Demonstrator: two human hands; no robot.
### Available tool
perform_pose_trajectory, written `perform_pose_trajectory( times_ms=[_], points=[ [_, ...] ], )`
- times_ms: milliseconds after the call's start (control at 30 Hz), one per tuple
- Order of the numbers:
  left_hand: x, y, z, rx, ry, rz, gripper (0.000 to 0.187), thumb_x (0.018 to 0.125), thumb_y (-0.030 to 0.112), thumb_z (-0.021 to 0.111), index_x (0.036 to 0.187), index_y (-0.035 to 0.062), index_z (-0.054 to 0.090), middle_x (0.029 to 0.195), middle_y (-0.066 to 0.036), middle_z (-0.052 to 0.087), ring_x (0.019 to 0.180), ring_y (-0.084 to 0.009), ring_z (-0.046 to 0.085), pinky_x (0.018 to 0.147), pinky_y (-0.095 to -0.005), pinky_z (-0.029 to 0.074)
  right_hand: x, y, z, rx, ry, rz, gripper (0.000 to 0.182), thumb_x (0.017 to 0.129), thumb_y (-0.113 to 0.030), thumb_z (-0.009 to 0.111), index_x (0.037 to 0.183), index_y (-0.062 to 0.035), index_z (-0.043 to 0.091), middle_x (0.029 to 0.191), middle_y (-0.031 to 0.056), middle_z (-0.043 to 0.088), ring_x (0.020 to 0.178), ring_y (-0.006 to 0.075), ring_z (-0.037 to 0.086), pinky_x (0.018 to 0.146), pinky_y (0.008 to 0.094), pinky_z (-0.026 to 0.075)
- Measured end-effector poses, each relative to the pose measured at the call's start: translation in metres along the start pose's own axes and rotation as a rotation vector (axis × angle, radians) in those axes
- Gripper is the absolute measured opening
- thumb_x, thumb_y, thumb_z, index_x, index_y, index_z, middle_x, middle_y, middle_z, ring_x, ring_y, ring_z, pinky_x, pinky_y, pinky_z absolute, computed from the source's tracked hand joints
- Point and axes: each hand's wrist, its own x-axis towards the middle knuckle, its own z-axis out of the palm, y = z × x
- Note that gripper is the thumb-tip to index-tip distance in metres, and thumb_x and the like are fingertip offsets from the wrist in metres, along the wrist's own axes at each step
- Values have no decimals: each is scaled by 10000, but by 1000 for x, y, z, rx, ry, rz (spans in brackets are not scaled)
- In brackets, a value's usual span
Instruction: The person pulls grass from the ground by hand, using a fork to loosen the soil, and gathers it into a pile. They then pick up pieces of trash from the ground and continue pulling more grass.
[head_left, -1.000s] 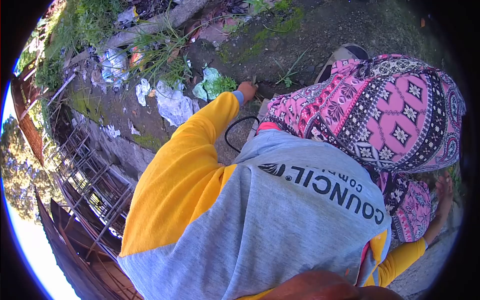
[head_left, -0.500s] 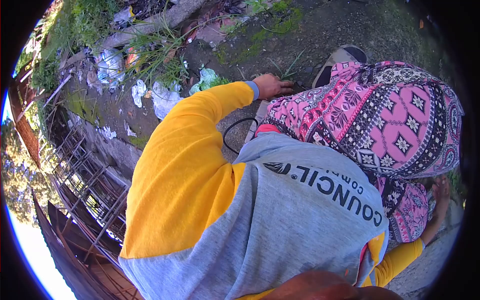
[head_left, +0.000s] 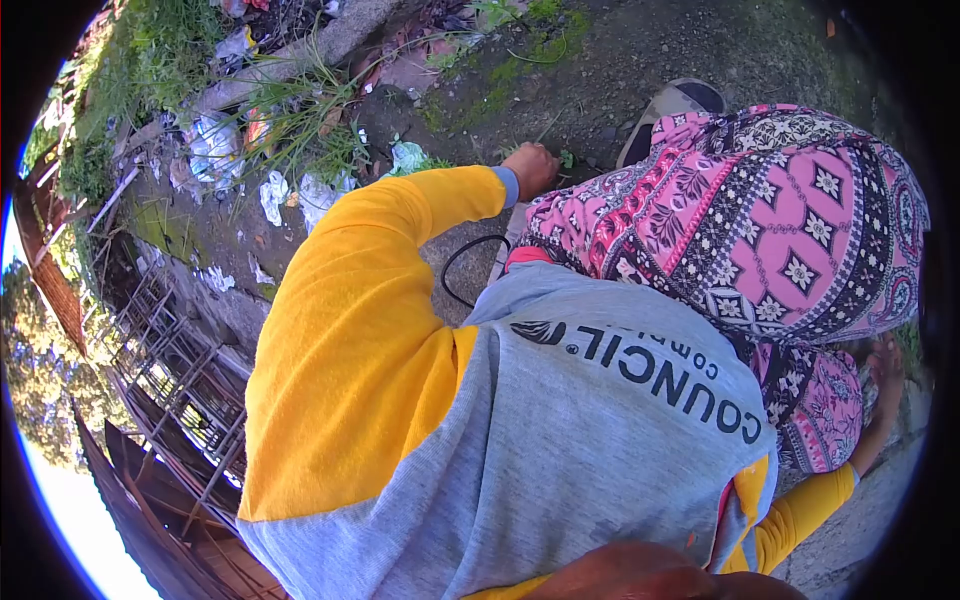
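Left hand: the left hand (head_left: 530, 168) sits in the upper middle of the frame, at the end of a smooth yellow sleeve with a grey ribbed cuff; its fingers are curled narrow into a loose fist around a small green weed tuft (head_left: 563, 158) that shows just right of the knuckles.
Weed: thin, leafy, rooted in the dark gritty soil (head_left: 640, 60); it touches the fingers at their right edge, and how much of it lies inside the fist I cannot tell.
Right hand: the right hand (head_left: 885, 365) lies at the right edge of the frame, flat and spread on pale rough ground; whether its fingers hold anything I cannot tell.
Clothing: a soft grey knit shirt with black print fills the centre; a pink, black and white patterned cloth (head_left: 790, 210), folded over the knees, lies right of the left hand.
Footwear: a grey rounded sandal toe (head_left: 672, 100) rests on the soil, near the weed and above the cloth.
Litter: crumpled white plastic scraps (head_left: 300, 190) lie among long grass blades at upper left, well apart from the fist.
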Motion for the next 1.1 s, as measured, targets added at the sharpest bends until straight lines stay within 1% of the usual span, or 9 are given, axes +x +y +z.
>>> perform_pose_trajectory(
  times_ms=[133, 267, 367, 500, 700, 800, 900, 1000, 1100],
  points=[
    [-16, -23, -4, 54, -194, 51, 161, 680, 177, 528, 713, 61, 635, 753, -129, 627, 758, -283, 610, 659, -374, 486, 6, 3, 1, 15, 31, 30, 515, 843, -462, 411, 1256, -152, 421, 999, 12, 527, 851, 108, 474, 773, 277, 349],
    [-3, -19, 7, -71, -315, -141, 199, 720, 200, 511, 819, 97, 649, 818, -113, 632, 769, -279, 612, 657, -383, 486, 6, 6, -1, 58, 30, 33, 520, 843, -465, 410, 1258, -152, 418, 1002, 12, 527, 854, 108, 475, 776, 277, 350],
    [-9, -6, -25, -202, -276, -66, 218, 723, 222, 511, 841, 80, 627, 800, -126, 623, 755, -297, 605, 654, -398, 484, 9, 8, -2, 91, 35, 26, 523, 843, -467, 409, 1260, -151, 415, 1005, 13, 526, 855, 108, 475, 779, 277, 350],
    [-9, -36, -65, -148, 181, -4, 135, 711, 205, 524, 754, 84, 565, 765, -102, 583, 749, -302, 569, 652, -412, 454, 13, 15, -6, 152, 44, 17, 528, 842, -470, 407, 1262, -151, 411, 1009, 13, 526, 858, 109, 476, 782, 277, 351],
    [42, -117, -104, 189, 553, -87, 116, 736, 128, 476, 777, 63, 563, 815, -92, 579, 805, -296, 563, 709, -381, 450, 12, 8, -7, 87, 36, 11, 533, 851, -485, 377, 1261, -146, 407, 1017, 11, 519, 837, 95, 481, 757, 254, 362],
    [78, -162, -92, 147, 494, -363, 160, 749, 99, 451, 849, 64, 571, 857, -95, 606, 884, -285, 563, 728, -384, 461, 8, 13, -6, 61, 38, 2, 528, 853, -487, 374, 1248, -140, 421, 1000, -4, 522, 818, 84, 484, 728, 235, 363],
    [96, -192, -101, -89, 233, -705, 227, 786, 119, 427, 933, 52, 587, 982, -116, 598, 965, -276, 550, 772, -364, 457, 1, 23, -6, 184, 52, -12, 530, 850, -480, 391, 1247, -129, 418, 966, -16, 530, 801, 71, 481, 701, 225, 362],
    [102, -221, -105, -114, -69, -692, 297, 808, 157, 415, 1032, 7, 539, 1036, -195, 561, 994, -317, 530, 826, -392, 430, 1, 35, -2, 292, 98, 66, 445, 864, -372, 446, 1230, -119, 436, 892, -15, 574, 741, 57, 497, 669, 210, 360],
    [138, -301, -31, 192, -346, -359, 356, 840, 233, 373, 1098, 41, 526, 1066, -206, 542, 1021, -329, 512, 873, -408, 398, -10, 38, 6, 127, 150, 143, 447, 862, -360, 457, 1226, -101, 437, 850, -20, 580, 701, 50, 496, 625, 192, 362]
  ],
)
